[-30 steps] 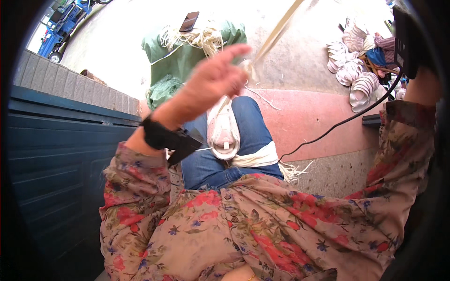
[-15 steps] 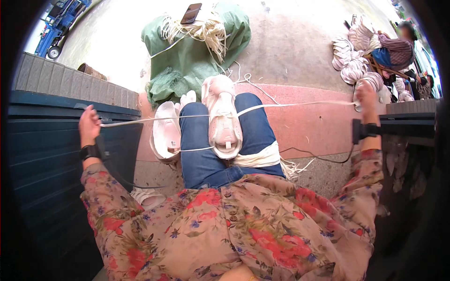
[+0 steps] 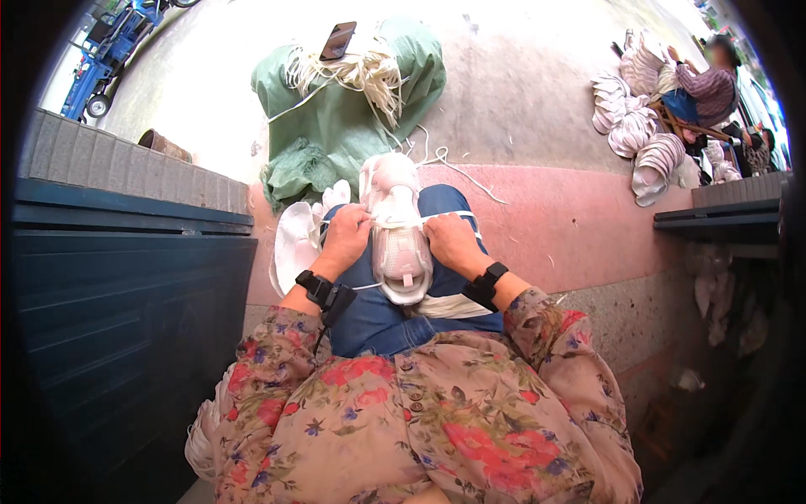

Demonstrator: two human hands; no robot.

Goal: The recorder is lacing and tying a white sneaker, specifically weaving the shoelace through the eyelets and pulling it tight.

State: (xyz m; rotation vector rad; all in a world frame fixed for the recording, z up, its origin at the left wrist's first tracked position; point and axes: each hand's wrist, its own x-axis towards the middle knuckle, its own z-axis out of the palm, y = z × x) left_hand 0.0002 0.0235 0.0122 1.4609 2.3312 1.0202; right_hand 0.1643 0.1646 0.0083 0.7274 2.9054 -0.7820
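A white sports shoe lies sole-down on my blue-jeaned lap, toe pointing away. My left hand presses against its left side with fingers pinched on a white lace. My right hand grips the same lace at the shoe's right side. The lace crosses the shoe's upper between both hands. A black band sits on each wrist.
A second white shoe rests beside my left thigh. Ahead lies a green sack with a bundle of white laces and a dark phone. Dark blue panelling stands left. Another seated person and stacked white shoe parts are at far right.
Both hands, spread wide apart pulling the lace taut half a second ago, have come back together onto the shoe. A second ago the left hand was raised high with the lace.
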